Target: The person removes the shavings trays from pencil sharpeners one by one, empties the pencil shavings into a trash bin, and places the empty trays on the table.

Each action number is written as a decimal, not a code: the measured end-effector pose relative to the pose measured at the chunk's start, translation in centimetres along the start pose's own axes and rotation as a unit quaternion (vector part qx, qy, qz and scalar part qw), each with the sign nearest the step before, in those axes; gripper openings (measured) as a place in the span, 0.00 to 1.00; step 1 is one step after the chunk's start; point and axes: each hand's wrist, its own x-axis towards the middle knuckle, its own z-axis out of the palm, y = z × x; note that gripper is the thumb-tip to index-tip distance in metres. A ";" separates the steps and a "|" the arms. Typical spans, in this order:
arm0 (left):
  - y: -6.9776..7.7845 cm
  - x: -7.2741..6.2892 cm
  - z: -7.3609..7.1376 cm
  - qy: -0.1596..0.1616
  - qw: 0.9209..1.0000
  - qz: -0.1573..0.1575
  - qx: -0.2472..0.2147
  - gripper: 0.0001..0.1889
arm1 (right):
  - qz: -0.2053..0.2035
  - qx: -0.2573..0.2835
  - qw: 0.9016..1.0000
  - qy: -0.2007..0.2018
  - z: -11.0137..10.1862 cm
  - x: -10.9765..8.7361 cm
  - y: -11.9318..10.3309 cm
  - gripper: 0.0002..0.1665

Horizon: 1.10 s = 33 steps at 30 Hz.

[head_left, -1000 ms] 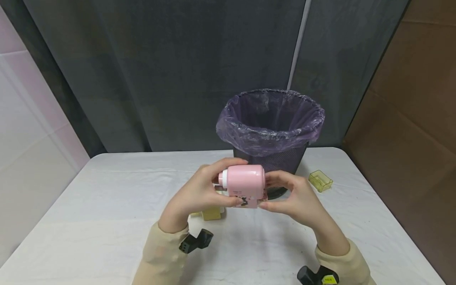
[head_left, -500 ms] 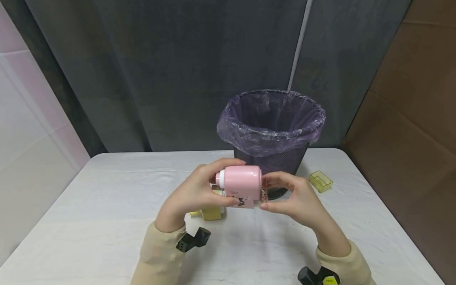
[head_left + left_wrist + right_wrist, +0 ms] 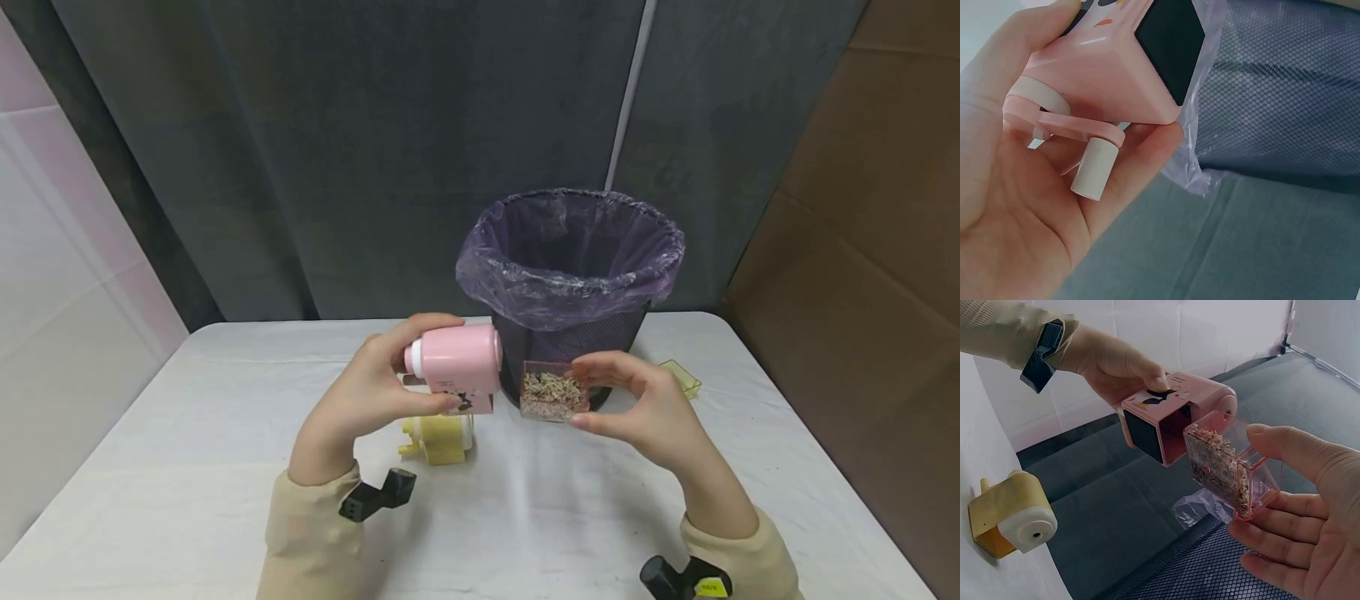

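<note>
My left hand point(image 3: 367, 392) grips a pink crank pencil sharpener point(image 3: 461, 358) on its side, thumb on its printed face. Its crank handle point(image 3: 1094, 169) shows by the palm in the left wrist view. An open drawer slot point(image 3: 1175, 428) faces the other hand in the right wrist view. Between thumb and fingers, my right hand point(image 3: 645, 408) holds a clear pink shavings drawer point(image 3: 551, 392), apart from the sharpener. Pencil shavings point(image 3: 1219, 462) lie inside the drawer. Both hands are above the table, in front of the bin.
A mesh trash bin point(image 3: 585, 333) with a purple plastic liner point(image 3: 562, 296) stands at the table's back edge. A yellow pencil sharpener point(image 3: 442, 439) lies below my left hand. Behind my right hand, a clear yellow drawer point(image 3: 682, 377) sits on the white-covered table point(image 3: 225, 433).
The shavings drawer has come out of the pink sharpener. My left hand has moved left and slightly up with the sharpener; my right hand has shifted slightly right, holding the drawer.
</note>
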 end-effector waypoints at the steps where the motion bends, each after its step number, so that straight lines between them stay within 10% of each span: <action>1: 0.0 0.0 -0.2 0.002 1.000 -0.001 0.002 0.38 | 0.000 0.001 1.000 -0.001 0.0 0.0 0.0 0.29; 33: -3.9 -0.1 -2.5 0.023 0.994 -0.105 0.034 0.36 | -0.028 -0.001 1.000 0.010 -1.2 -0.2 -0.7 0.30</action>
